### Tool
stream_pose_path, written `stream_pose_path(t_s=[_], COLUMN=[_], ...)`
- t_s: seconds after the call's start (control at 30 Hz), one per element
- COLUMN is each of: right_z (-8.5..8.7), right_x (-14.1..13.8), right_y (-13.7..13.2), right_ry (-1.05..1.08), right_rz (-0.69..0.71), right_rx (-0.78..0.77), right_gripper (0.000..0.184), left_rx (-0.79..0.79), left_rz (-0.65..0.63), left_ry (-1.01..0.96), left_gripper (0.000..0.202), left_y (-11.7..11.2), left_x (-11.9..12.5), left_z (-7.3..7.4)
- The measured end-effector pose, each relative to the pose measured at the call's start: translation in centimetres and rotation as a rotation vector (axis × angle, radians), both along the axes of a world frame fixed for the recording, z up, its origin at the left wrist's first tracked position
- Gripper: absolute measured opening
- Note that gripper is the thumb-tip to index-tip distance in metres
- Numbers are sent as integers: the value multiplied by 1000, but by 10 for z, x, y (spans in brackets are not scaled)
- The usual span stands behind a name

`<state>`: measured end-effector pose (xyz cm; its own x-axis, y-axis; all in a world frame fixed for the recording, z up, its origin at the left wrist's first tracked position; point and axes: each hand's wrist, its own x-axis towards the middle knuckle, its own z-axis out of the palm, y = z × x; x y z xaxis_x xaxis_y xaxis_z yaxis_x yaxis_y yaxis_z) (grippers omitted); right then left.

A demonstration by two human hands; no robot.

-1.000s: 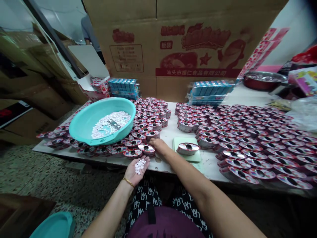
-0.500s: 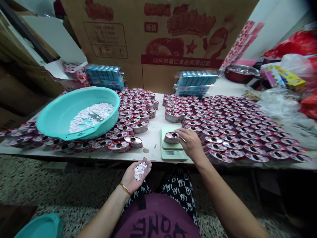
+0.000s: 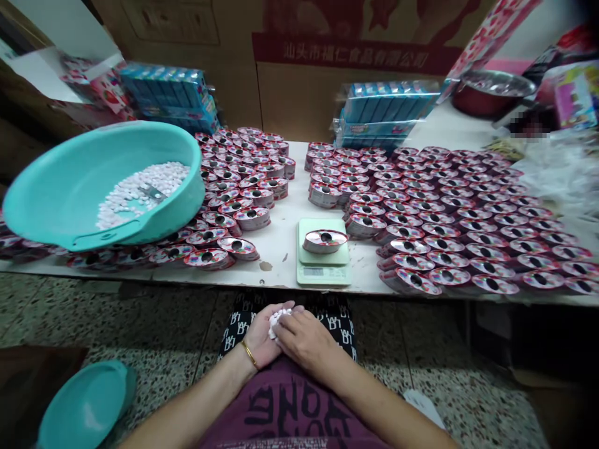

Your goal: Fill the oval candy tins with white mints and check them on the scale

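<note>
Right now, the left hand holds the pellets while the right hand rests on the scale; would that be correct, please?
Not quite: the left hand holds the pellets, but the head view shows the right hand over them, not on the scale.

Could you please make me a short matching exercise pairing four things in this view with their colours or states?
Things:
1. Scale
2. Left hand
3. Large basin
4. Right hand

Descriptions:
A. Teal, with white pieces inside
B. Over the other palm
C. Pale green, one oval container on top
D. Palm up, bracelet at its wrist

Pairs: 1-C, 2-D, 3-A, 4-B
</note>
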<state>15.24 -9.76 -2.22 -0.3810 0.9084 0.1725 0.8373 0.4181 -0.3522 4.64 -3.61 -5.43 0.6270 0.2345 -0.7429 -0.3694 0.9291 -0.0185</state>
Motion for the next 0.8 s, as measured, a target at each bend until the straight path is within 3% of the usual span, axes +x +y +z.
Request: stream_pose_path(t_s=[0.27,0.43,0.53,0.63,0.73,0.8], right_z=[-3,1,14,38,57,61], right_x=[24,32,46,72,102,118], right_y=[6,13,22,40,64,78], right_ry=[-4,122,308,432,394,321], right_rz=[-15,27,3,-138,-292,-311], right_rx=[-104,-62,-17,92,218,246], right_gripper=[17,18,17,17,15,15], left_rx=[-33,-22,-4,48,74,76], left_rz=[-22,-23,37,85,71,60], left_ry=[-4,-19,-72,-81,-57,-56], left_gripper=[18,18,17,19,21,21], left_y=[6,12,18,23,26,25], left_x=[13,19,22,25,25,24], left_z=[2,11,19,27,31,31])
